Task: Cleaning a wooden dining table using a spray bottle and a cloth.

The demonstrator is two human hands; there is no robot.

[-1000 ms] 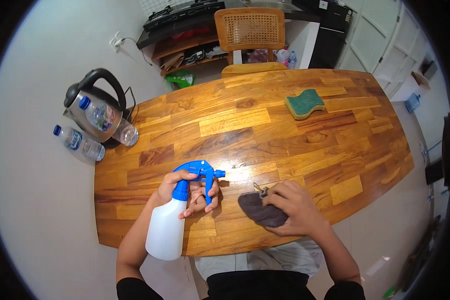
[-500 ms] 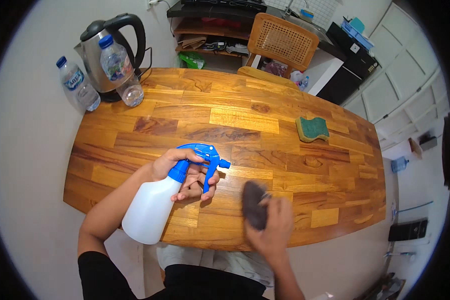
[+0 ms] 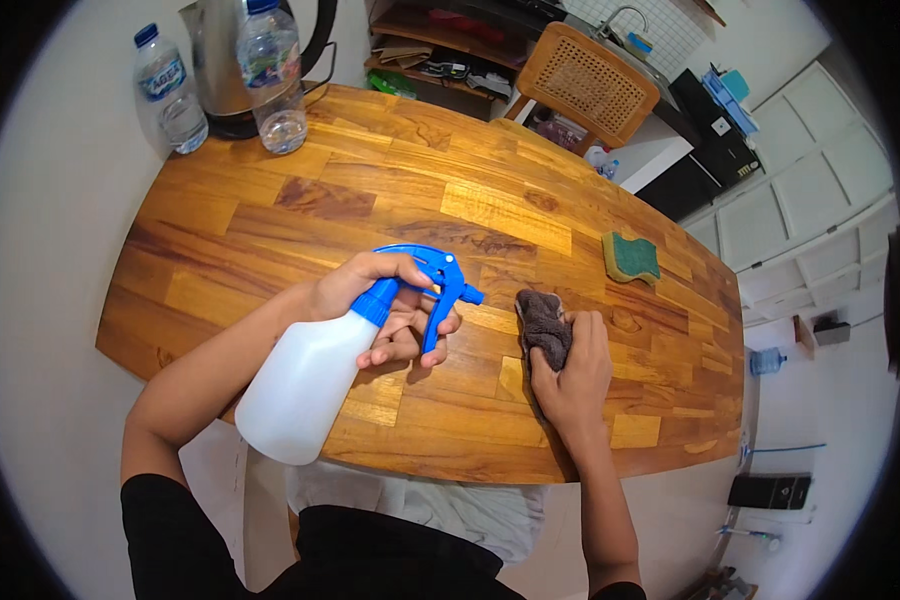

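Black sleeves (image 3: 175, 535) cover the upper arms at the lower edge, and pale trousers (image 3: 420, 505) show below the near side of the bench (image 3: 220, 300), which is made of brown and honey-coloured wooden strips.

Above this near side, a white spray bottle (image 3: 300, 385) is tilted, its base toward the lower left. The left hand (image 3: 345, 287) holds it around the blue neck. The thumb lies along the blue spray head (image 3: 432, 264), while the other fingers curl below it, with two fingertips just beside the trigger. The nozzle points to the right. How far the trigger is pressed, I cannot tell.

To the right, the right hand (image 3: 580, 385) has its fingers closed on a dark brown cloth (image 3: 543, 322). The thumb is on the near side of the cloth, the other fingers are along its right side, and a bunched end comes out beyond them, away from the person. The cloth is near the nozzle, but apart from it.

Farther, a green and yellow sponge (image 3: 632, 258) lies on the bench, apart from both hands. At the far left, two clear plastic bottles (image 3: 273, 90) stand near a steel kettle (image 3: 218, 75). Behind the bench is a wooden chair (image 3: 590, 85) with a woven back.
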